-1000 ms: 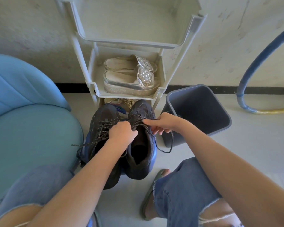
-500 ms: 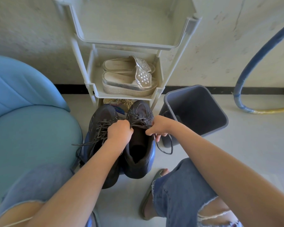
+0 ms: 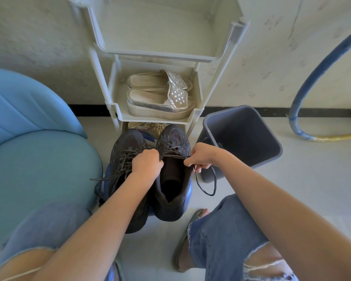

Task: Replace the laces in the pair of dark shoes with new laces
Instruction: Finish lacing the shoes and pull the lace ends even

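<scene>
Person as seen from the head-worn camera. Faded blue denim jeans [image 3: 221,230] are worn, torn open across both knees. White threads are strung over the right-knee tear [image 3: 265,265], and the right leg's hem is cut raw and frayed. An olive-grey slide sandal [image 3: 179,244] is worn on the right foot, with the toes exposed. The forearms are uncovered, and the left hand [image 3: 147,165] and right hand [image 3: 201,157] are bare.

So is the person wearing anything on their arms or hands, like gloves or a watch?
No. The left hand and right hand are bare: no gloves, no rings that I can see. The left forearm and right forearm are bare too, with no sleeves in view and no watch or bracelet at the wrists.
</scene>
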Tool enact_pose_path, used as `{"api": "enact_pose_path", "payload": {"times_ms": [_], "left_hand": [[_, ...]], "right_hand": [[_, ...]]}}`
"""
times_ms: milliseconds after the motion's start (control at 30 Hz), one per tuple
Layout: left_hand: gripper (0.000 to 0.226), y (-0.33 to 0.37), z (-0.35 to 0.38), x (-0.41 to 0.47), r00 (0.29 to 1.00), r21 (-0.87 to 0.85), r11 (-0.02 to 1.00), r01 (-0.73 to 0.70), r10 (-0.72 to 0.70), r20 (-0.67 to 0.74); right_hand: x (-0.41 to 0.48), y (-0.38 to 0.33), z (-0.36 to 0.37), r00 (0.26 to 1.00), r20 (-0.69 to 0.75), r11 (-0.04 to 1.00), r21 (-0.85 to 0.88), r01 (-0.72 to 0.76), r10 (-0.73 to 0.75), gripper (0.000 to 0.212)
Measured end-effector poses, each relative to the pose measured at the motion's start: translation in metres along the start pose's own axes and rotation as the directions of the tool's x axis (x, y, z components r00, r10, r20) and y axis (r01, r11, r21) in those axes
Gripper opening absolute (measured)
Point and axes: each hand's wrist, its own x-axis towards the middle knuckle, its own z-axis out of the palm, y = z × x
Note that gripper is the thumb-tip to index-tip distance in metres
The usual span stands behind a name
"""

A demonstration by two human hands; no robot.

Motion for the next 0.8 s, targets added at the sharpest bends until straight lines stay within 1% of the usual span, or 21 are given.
{"api": "enact_pose_path", "payload": {"times_ms": [67,100,133,200,233,267,333,400,467,533,567,633,700,733,767,800], "left_hand": [[0.051,-0.003,-0.008,0.002,0.997,-0.117,0.993,0.012,-0.003,0.075],[0.057,-0.004,-0.014,0.002,0.997,-0.184,0.983,0.006,0.008,0.074],[0.054,-0.005,-0.02,0.002,0.999,-0.256,0.967,-0.019,0.026,0.026],[0.034,-0.005,-0.033,-0.001,0.986,-0.414,0.904,-0.108,0.043,-0.163],[0.028,-0.002,-0.04,-0.003,0.966,-0.491,0.855,-0.165,0.04,-0.254],[0.026,0.001,-0.048,-0.006,0.947,-0.567,0.792,-0.225,0.04,-0.32],[0.024,0.008,-0.065,-0.012,0.918,-0.691,0.645,-0.326,0.04,-0.395],[0.022,0.017,-0.082,-0.02,0.91,-0.786,0.49,-0.378,0.039,-0.413],[0.024,0.026,-0.099,-0.029,0.924,-0.859,0.349,-0.374,0.06,-0.378],[0.026,0.034,-0.112,-0.038,0.932,-0.901,0.24,-0.362,0.094,-0.35],[0.026,0.038,-0.118,-0.043,0.932,-0.913,0.19,-0.36,0.101,-0.347],[0.026,0.046,-0.129,-0.053,0.928,-0.926,0.094,-0.365,0.108,-0.355],[0.025,0.055,-0.139,-0.062,0.922,-0.927,0.009,-0.376,0.106,-0.373],[0.022,0.058,-0.143,-0.066,0.92,-0.925,-0.02,-0.379,0.1,-0.379],[0.019,0.062,-0.146,-0.07,0.919,-0.924,-0.026,-0.383,0.095,-0.383],[0.017,0.065,-0.148,-0.073,0.918,-0.922,-0.01,-0.387,0.095,-0.386]], "right_hand": [[-0.007,0.003,-0.006,0.999,0.013,0.998,0.056,0.035,-0.035,0.034],[-0.009,0.004,-0.009,0.999,-0.003,0.992,0.11,0.054,-0.054,0.036],[-0.013,0.004,-0.012,0.997,-0.043,0.98,0.184,0.078,-0.072,0.036],[-0.019,0.001,-0.018,0.981,-0.159,0.912,0.375,0.164,-0.111,0.031],[-0.024,-0.003,-0.022,0.965,-0.224,0.865,0.45,0.223,-0.133,0.032],[-0.03,-0.01,-0.026,0.944,-0.289,0.824,0.487,0.29,-0.161,0.034],[-0.046,-0.026,-0.034,0.88,-0.409,0.749,0.499,0.437,-0.241,0.037],[-0.066,-0.043,-0.043,0.794,-0.518,0.657,0.482,0.579,-0.32,0.037],[-0.086,-0.06,-0.053,0.701,-0.623,0.577,0.447,0.683,-0.348,0.038],[-0.105,-0.075,-0.064,0.609,-0.714,0.505,0.406,0.762,-0.345,0.038],[-0.114,-0.082,-0.07,0.572,-0.744,0.491,0.376,0.786,-0.345,0.037],[-0.13,-0.093,-0.078,0.531,-0.767,0.53,0.3,0.793,-0.361,0.036],[-0.142,-0.1,-0.081,0.513,-0.764,0.575,0.232,0.785,-0.392,0.038],[-0.147,-0.102,-0.08,0.512,-0.758,0.577,0.222,0.786,-0.404,0.039],[-0.15,-0.102,-0.078,0.522,-0.748,0.569,0.238,0.787,-0.41,0.039],[-0.153,-0.103,-0.075,0.544,-0.733,0.553,0.276,0.787,-0.408,0.038]]}}
